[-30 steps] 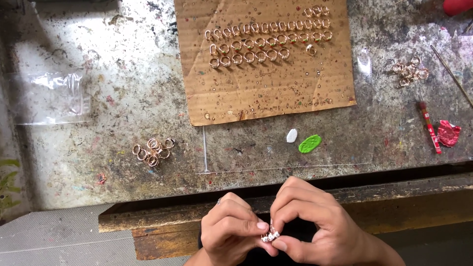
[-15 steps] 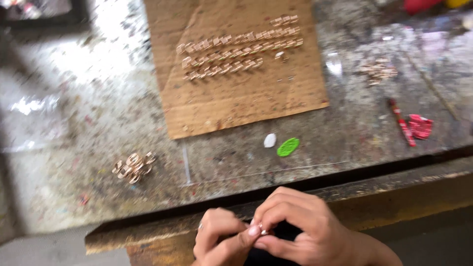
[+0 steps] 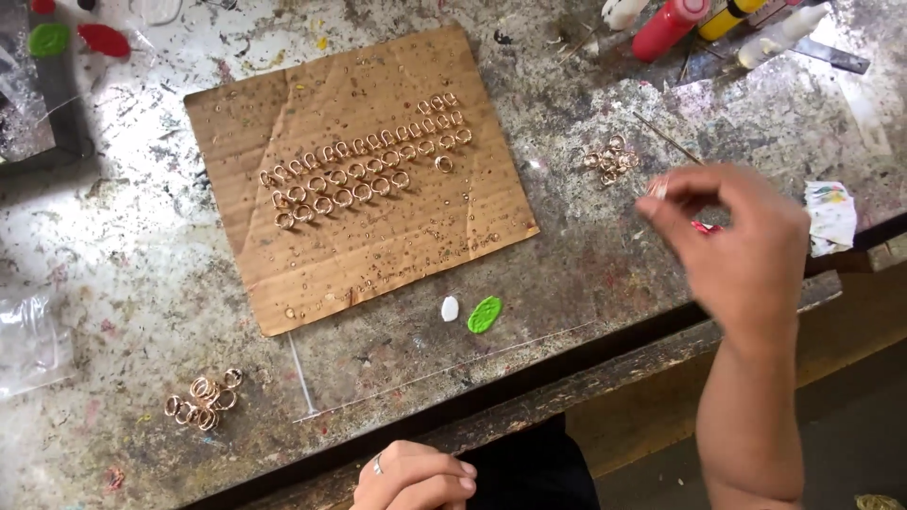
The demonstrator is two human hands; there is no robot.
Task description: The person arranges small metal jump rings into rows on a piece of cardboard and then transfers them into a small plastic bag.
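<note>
My right hand (image 3: pixel 742 250) reaches out over the right side of the bench, thumb and forefinger pinched on a small pale piece that is too blurred to name. Its fingertips hover just right of a little heap of copper-coloured rings (image 3: pixel 609 162). My left hand (image 3: pixel 416 477) stays low at the bench's front edge, its fingers curled in, a ring on one finger; nothing shows in it. A brown cardboard sheet (image 3: pixel 378 255) lies in the middle, carrying three rows of rings (image 3: pixel 364 175). A second ring heap (image 3: pixel 200 401) lies at the front left.
A white blob (image 3: pixel 450 308) and a green blob (image 3: pixel 485 314) sit below the cardboard, beside a thin clear rod (image 3: pixel 302 378). Red (image 3: pixel 666 28), yellow and white bottles stand at the back right. A stained crumpled tissue (image 3: pixel 829 215) lies right; a plastic bag (image 3: pixel 28 340) lies left.
The hands were pinched together on a small white piece at the bench's front edge. My right hand has since lifted away to the right-hand ring heap, while the left stayed low.
</note>
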